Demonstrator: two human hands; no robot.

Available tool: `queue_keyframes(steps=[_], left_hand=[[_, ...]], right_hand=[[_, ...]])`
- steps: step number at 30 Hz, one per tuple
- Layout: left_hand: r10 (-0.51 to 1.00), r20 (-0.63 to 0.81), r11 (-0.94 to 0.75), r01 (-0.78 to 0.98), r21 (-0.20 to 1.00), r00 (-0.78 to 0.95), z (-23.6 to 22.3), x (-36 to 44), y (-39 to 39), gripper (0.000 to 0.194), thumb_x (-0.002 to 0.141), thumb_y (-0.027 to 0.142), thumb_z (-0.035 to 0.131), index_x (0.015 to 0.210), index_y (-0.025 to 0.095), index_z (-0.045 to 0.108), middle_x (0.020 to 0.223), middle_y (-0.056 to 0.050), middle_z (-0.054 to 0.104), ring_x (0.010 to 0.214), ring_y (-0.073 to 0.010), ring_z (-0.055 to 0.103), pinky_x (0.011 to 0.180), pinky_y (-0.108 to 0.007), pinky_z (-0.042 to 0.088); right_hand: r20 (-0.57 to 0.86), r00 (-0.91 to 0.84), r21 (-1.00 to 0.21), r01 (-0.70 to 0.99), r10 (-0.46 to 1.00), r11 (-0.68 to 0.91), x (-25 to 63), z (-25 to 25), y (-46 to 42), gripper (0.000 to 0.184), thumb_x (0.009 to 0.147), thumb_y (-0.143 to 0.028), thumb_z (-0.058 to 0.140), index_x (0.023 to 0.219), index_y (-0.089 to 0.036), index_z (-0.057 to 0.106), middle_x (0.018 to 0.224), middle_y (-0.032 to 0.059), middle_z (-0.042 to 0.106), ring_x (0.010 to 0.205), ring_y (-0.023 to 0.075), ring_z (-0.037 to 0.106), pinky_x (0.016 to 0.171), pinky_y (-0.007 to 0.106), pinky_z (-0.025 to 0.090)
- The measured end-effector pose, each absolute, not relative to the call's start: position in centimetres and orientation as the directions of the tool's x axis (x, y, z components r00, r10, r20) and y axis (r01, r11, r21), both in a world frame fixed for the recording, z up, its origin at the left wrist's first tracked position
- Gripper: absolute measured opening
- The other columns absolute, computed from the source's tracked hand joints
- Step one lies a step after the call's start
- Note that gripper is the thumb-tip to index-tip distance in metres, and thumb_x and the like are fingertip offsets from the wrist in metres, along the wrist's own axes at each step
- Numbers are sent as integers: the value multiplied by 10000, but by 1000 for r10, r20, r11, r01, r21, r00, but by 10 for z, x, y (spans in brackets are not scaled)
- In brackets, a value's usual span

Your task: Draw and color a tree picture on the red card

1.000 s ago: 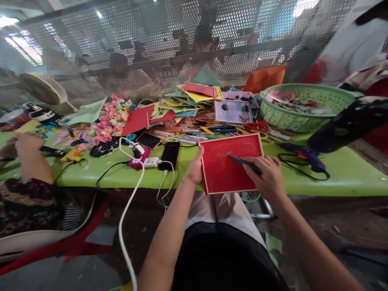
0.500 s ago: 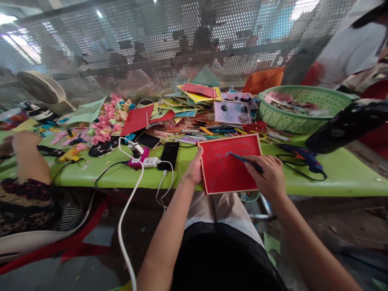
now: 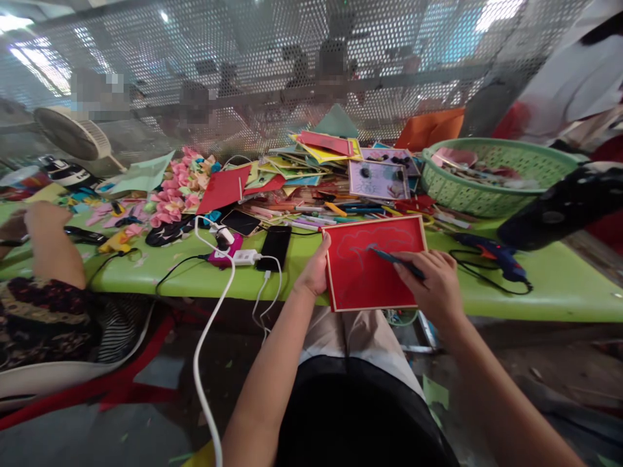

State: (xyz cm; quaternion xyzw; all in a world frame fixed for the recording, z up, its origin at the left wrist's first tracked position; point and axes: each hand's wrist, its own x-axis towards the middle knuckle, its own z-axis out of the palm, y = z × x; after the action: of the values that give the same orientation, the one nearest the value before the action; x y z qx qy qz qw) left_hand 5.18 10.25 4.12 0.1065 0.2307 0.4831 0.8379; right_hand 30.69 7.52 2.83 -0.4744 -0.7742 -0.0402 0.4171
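A red board (image 3: 370,285) with a pale wooden frame leans over the table's front edge, tilted toward me. Faint grey outlines, like a cloud or treetop on a stem, are drawn on its upper half. My left hand (image 3: 316,267) grips its left edge, thumb on the frame and the other fingers hidden behind. In my right hand (image 3: 435,280) is a dark blue pen (image 3: 396,259), held in a writing grip. Its tip meets the red surface near the drawn lines, by the upper middle of the board.
Behind the board lie pens (image 3: 311,217) and a stack of coloured cards (image 3: 311,159). A green basket (image 3: 496,198) and a blue glue gun (image 3: 501,256) are to the right. Left are a phone (image 3: 275,246), a white cable (image 3: 197,363) and a co-worker's arm (image 3: 51,243).
The view has shifted slightly, so the table's contents sit a little further right. My right hand and the pen stay close to the same drawn lines; my left hand keeps its hold.
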Motion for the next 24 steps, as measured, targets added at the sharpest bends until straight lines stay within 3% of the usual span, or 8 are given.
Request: queue_keyframes(steps=[8, 13, 24], left_hand=[[851, -352, 517, -740, 429, 390, 47, 56, 100, 631, 1199, 575, 452, 1564, 117, 687, 1248, -169, 869, 1278, -339, 817, 1219, -484, 582], [866, -316, 494, -759, 425, 387, 46, 56, 100, 618, 1177, 601, 507, 1545, 149, 711, 1273, -158, 866, 1265, -345, 821, 1208, -482, 589], [859, -268, 512, -738, 439, 436, 35, 53, 104, 665, 1166, 631, 531, 1515, 100, 729, 1163, -166, 884, 1111, -318, 869, 1135, -421, 626]], right_hand=[[715, -260, -231, 788, 649, 571, 298, 32, 73, 221, 1124, -388, 610, 1129, -299, 812, 934, 19, 861, 861, 255, 730, 1096, 508, 425], [707, -282, -214, 789, 649, 577, 299, 34, 73, 217, 1118, -378, 612, 1131, -301, 815, 907, 18, 852, 854, 257, 731, 1120, 516, 429], [703, -303, -198, 786, 644, 586, 296, 39, 76, 205, 1111, -366, 627, 1131, -303, 822, 915, 21, 850, 854, 259, 731, 1126, 527, 435]])
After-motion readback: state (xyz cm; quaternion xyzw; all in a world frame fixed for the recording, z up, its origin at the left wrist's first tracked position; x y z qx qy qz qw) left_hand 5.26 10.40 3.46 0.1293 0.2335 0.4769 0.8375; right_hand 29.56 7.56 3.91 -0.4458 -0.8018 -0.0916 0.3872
